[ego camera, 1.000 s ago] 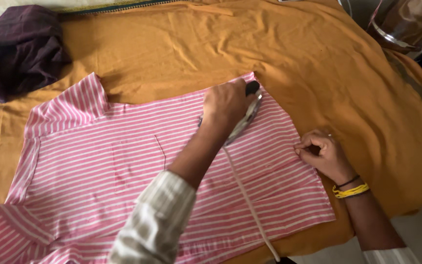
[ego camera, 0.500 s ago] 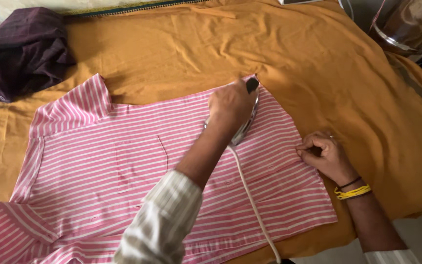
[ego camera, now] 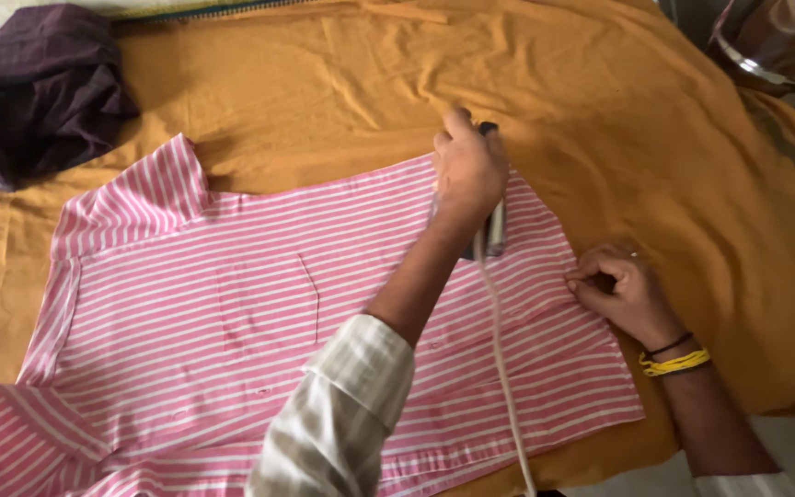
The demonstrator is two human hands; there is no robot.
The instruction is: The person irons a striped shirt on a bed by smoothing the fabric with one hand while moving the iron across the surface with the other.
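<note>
A pink and white striped shirt (ego camera: 232, 304) lies flat on an orange cloth (ego camera: 600, 120), pocket side up, collar at the left. My left hand (ego camera: 466, 170) grips the handle of a metal clothes iron (ego camera: 496, 230) that rests on the shirt near its far right corner. Most of the iron is hidden under the hand. Its white cord (ego camera: 499, 350) trails back toward me across the shirt. My right hand (ego camera: 623, 290), with yellow and black bands at the wrist, pinches the shirt's right edge just right of the iron.
A crumpled dark purple garment (ego camera: 39, 83) lies at the far left on the cloth. A shiny steel vessel (ego camera: 775, 41) stands at the far right corner. The cloth's near right edge drops off to a pale floor (ego camera: 784, 433).
My left hand has slid the iron away from me and slightly right, up to the shirt's far edge, and turned it more upright in view. My right hand has kept its pinch.
</note>
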